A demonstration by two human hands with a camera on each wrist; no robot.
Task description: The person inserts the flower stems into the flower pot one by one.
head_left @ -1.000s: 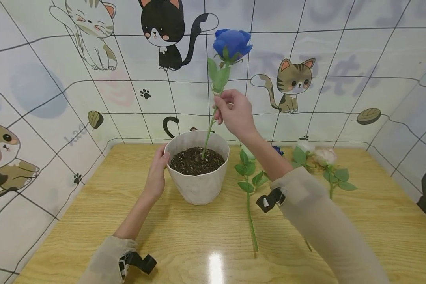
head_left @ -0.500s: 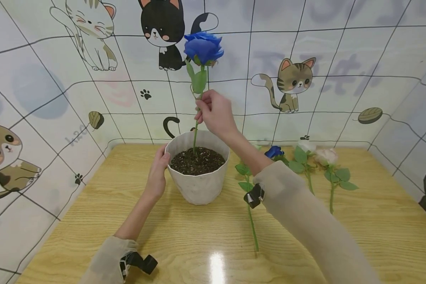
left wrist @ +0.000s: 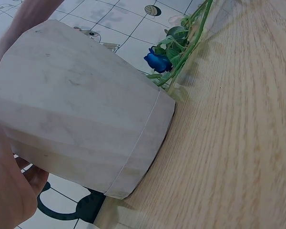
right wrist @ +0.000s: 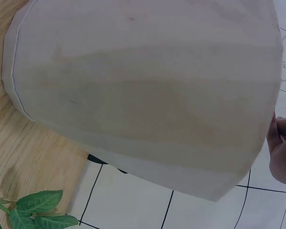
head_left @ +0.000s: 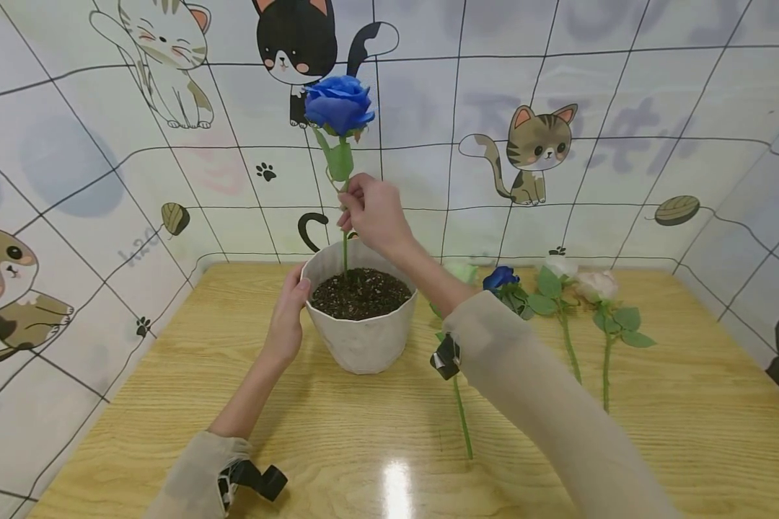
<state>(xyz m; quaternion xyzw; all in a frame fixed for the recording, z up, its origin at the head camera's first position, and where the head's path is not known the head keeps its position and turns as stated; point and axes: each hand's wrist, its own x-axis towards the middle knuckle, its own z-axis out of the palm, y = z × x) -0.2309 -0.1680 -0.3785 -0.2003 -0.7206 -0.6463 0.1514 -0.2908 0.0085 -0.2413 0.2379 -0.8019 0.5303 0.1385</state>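
Note:
A white flower pot (head_left: 363,346) full of dark soil (head_left: 383,297) stands upright on the wooden table. My left hand (head_left: 285,321) holds it from the left, thumb up at the rim; in the left wrist view, fingers (left wrist: 37,179) reach round behind the pot. Above the pot, my right hand (head_left: 378,216) pinches the stem of a blue rose (head_left: 340,106) just under its leaves. The stem is nearly upright, and its lower end meets the soil toward the back left. The pot fills most of the right wrist view, with my right hand (right wrist: 283,157) at the edge.
Several loose roses lie right of the pot: a pale green one (head_left: 461,271), a dark blue one (head_left: 501,278), a white one (head_left: 560,267) and a pale pink one (head_left: 597,286). My right sleeve covers part of their stems. A cat-print sheet (head_left: 415,180) hangs behind the table (head_left: 337,447).
My right hand has moved left and slightly down with the blue rose. Its stem has gone from leaning right to nearly upright, its foot farther left in the soil. My left hand stays on the pot.

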